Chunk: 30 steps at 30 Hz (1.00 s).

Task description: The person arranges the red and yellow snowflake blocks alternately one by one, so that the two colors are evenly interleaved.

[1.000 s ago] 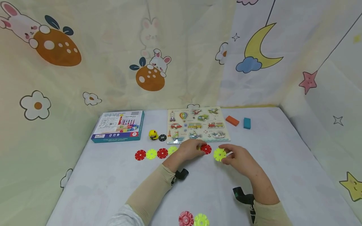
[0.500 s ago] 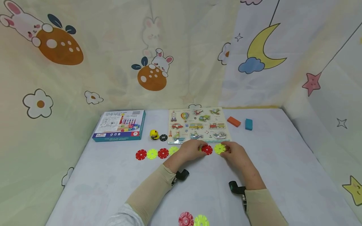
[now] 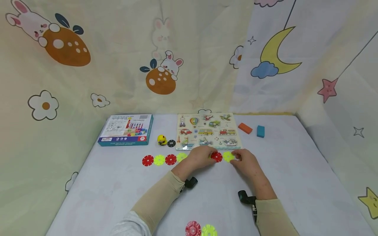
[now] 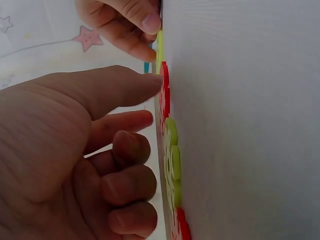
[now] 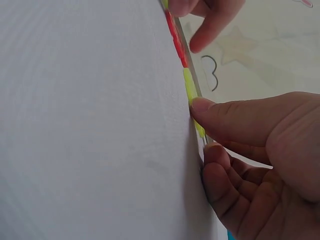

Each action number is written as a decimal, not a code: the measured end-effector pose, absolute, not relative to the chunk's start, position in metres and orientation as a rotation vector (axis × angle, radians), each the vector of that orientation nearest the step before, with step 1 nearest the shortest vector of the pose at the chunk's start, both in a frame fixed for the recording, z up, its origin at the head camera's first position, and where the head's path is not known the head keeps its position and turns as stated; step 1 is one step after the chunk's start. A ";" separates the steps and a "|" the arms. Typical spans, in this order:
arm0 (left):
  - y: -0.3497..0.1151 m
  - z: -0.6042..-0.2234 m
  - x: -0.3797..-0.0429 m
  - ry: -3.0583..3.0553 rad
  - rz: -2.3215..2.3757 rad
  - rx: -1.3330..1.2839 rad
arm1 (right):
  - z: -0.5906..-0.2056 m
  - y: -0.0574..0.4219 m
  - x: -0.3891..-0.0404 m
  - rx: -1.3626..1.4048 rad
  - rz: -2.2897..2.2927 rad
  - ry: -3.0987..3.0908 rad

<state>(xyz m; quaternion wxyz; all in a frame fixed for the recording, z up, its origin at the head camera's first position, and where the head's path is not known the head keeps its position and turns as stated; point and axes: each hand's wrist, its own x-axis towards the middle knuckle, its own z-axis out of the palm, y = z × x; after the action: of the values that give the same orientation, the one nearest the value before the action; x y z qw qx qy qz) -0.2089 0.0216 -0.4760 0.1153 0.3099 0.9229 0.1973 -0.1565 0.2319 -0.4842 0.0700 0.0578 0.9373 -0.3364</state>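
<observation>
A row of alternating red and yellow-green notched interlocking discs lies flat on the white table, from a red disc at its left end. My left hand covers the row's middle, thumb and index finger at the edges of a red disc. To its right, my right hand pinches the yellow-green disc, which lies beside that red one. In the right wrist view, the thumb presses on this yellow-green disc's edge. The left wrist view shows another yellow-green disc under my curled left fingers.
Behind the row lies a vehicle puzzle board. A flat box, a yellow duck and a black chip stand left; orange and blue blocks right. Another red and yellow-green disc lie in front.
My right hand has brought the yellow-green disc left and back, down beside the red disc at the row's right end. The left hand has stayed at the row. The head view has shifted slightly.
</observation>
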 end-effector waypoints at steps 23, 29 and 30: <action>0.052 -0.491 -0.222 2.691 0.639 1.004 | -0.463 0.220 -0.138 -0.091 -1.185 2.842; 0.055 -0.491 -0.222 2.689 0.629 0.983 | -0.439 0.184 -0.086 -0.562 -1.275 2.714; 0.055 -0.492 -0.222 2.688 0.624 0.982 | -0.438 0.176 -0.076 -0.668 -1.277 2.639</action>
<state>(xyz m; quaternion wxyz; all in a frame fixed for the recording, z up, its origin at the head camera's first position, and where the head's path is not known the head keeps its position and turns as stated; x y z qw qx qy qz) -0.2217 0.0554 -0.4917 0.1062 0.3333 0.9125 0.2119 -0.0758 0.1759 -0.4383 0.0676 -0.2217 0.8757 -0.4237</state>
